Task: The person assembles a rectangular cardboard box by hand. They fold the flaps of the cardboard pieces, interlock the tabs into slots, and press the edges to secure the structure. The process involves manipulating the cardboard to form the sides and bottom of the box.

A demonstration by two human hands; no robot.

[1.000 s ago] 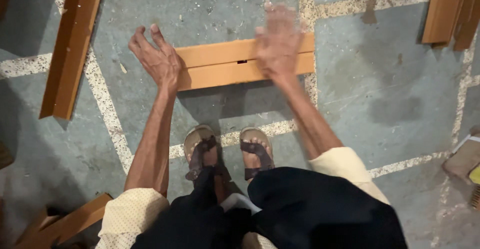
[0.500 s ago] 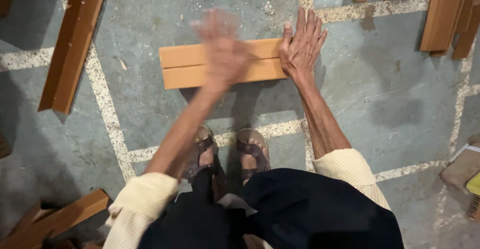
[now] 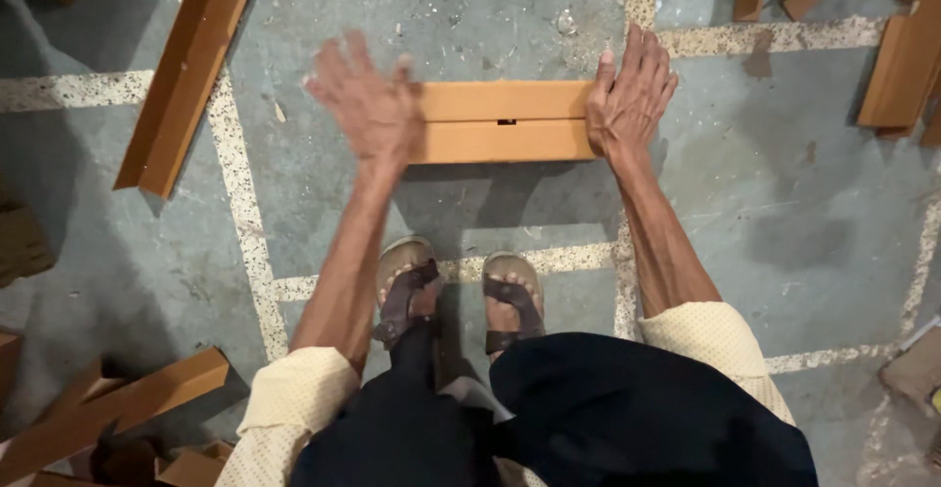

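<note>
On floor btwn both open hands: cardboard piece [image 3: 502, 121] (left hand [image 3: 365, 103] blurred, right hand [image 3: 627, 100] flat).

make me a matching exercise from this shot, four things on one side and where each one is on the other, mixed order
Things:
1. left hand
2. right hand
3. sandals
4. long cardboard strip

Places:
A. lying at a slant on the floor, upper left of the view
B. flat on the right end of the folded cardboard piece
C. at the left end of the folded cardboard piece, blurred
D. on the floor's pale inlaid line, below the folded cardboard piece in the view

Pairs: 1-C, 2-B, 3-D, 4-A
</note>
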